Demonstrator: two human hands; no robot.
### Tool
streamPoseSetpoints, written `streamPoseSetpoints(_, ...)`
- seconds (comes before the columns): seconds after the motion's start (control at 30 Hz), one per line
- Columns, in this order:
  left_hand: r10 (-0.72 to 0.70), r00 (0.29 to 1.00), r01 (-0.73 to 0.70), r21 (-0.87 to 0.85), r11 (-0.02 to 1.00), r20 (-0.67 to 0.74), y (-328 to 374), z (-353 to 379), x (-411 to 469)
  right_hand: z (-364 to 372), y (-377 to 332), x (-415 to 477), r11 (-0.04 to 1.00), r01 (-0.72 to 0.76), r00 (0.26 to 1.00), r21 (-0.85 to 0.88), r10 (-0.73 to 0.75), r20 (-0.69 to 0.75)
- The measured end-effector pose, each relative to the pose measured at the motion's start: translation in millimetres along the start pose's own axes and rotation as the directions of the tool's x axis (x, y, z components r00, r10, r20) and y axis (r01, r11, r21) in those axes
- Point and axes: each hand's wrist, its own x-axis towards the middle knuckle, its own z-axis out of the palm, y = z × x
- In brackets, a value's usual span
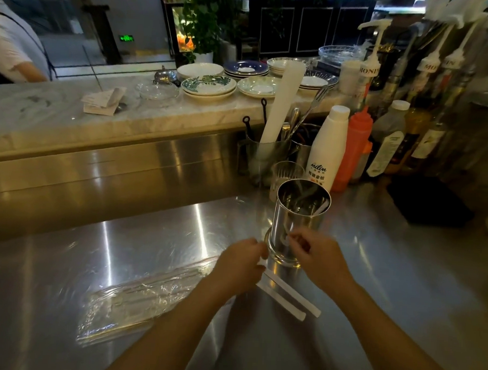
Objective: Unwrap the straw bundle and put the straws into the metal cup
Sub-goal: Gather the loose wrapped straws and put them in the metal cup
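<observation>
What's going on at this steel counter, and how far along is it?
A person is loading paper-wrapped straws into a metal cup on the steel counter. Both hands are down at the cup's base: the left hand pinches the end of two wrapped straws lying on the counter, and the right hand hovers beside the cup with fingers curled. The clear plastic wrap lies opened and flat to the left. At least one straw seems to lean inside the cup already.

A stainless steel counter [373, 274] carries everything. Just beyond the fingertips [292, 237] stands the metal cup [298, 223]. Two paper-wrapped straws [288, 296] lie flat below the fingers, side by side. The clear plastic wrap [137, 297] lies spread well left of them.
</observation>
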Motion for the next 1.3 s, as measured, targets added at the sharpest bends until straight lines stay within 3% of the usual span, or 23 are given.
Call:
streamPoseSetpoints(0.17, 0.017, 0.976, -0.031, 0.06, 0.998, 0.217, -24.9, 31.5, -6.2, 42.8, 26.0, -11.0, 0.983, -0.092, 0.949, -0.161, 0.136, 0.286)
streamPoseSetpoints(0.3, 0.061, 0.98, -0.107, 0.239, 0.965, 0.191, -33.5, 48.6, -8.3, 54.9, 38.3, -14.9, 0.968, -0.099, 0.898, -0.231, 0.187, 0.398)
streamPoseSetpoints(0.53, 0.038, 0.946, -0.131, 0.27, 0.954, 0.322, -30.4, 49.4, -3.6, 58.5, 35.2, -10.7, 0.946, -0.139, 0.825, -0.294, 0.275, 0.493)
streamPoseSetpoints(0.67, 0.092, 0.926, -0.201, 0.272, 0.941, 0.366, -26.2, 44.9, -4.2, 57.3, 32.1, -14.0, 0.959, -0.125, 0.845, -0.254, 0.237, 0.48)
streamPoseSetpoints(0.83, 0.189, 0.938, -0.256, 0.212, 0.943, 0.29, -19.1, 40.3, -8.8, 58.3, 26.0, -12.5, 0.96, -0.093, 0.846, -0.265, 0.216, 0.488)
streamPoseSetpoints(1.07, 0.267, 0.936, -0.334, 0.345, 0.877, 0.228, -13.7, 38.8, -11.1, 59.7, 25.4, -9.5, 0.975, -0.08, 0.802, -0.205, 0.185, 0.567)
streamPoseSetpoints(1.3, 0.291, 0.926, -0.365, 0.383, 0.849, 0.24, -16.6, 36.3, -14.5, 68.4, 22.1, -8.9, 0.93, 0.005, 0.794, -0.368, 0.22, 0.567)
